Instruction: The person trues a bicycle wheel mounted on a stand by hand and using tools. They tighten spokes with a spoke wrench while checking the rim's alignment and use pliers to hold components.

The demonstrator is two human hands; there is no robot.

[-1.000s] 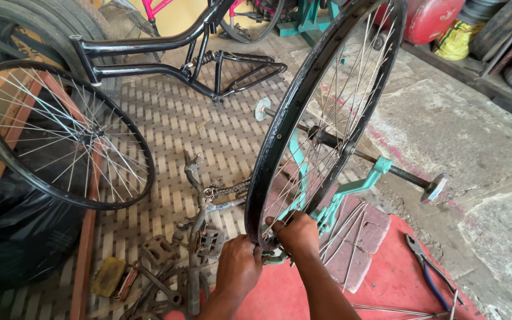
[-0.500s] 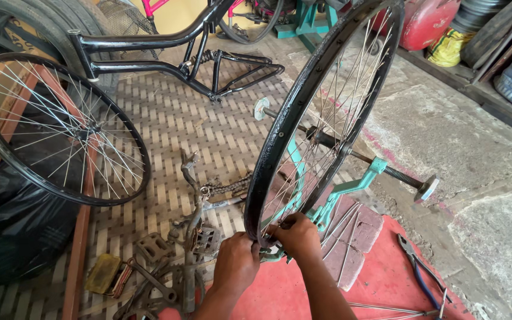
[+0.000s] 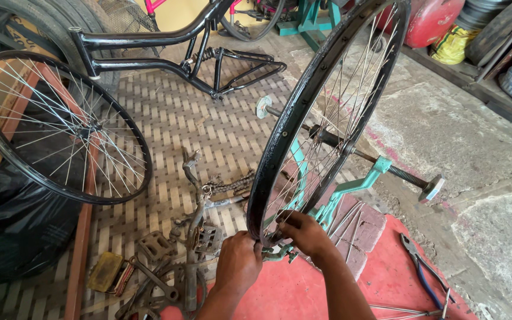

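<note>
Both hands meet at the bottom of the black spoked wheel rim (image 3: 303,112) on a teal truing stand (image 3: 351,189): left hand (image 3: 238,264) grips the rim, right hand (image 3: 306,234) reaches among the spokes.

Cracked concrete floor (image 3: 481,136), woven mat (image 3: 167,124)

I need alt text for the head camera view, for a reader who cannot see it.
Two hands, left hand and right hand, grip the bottom of a black spoked wheel rim mounted upright on a teal stand. A second wheel, a black bicycle frame and pedals lie around.
</note>
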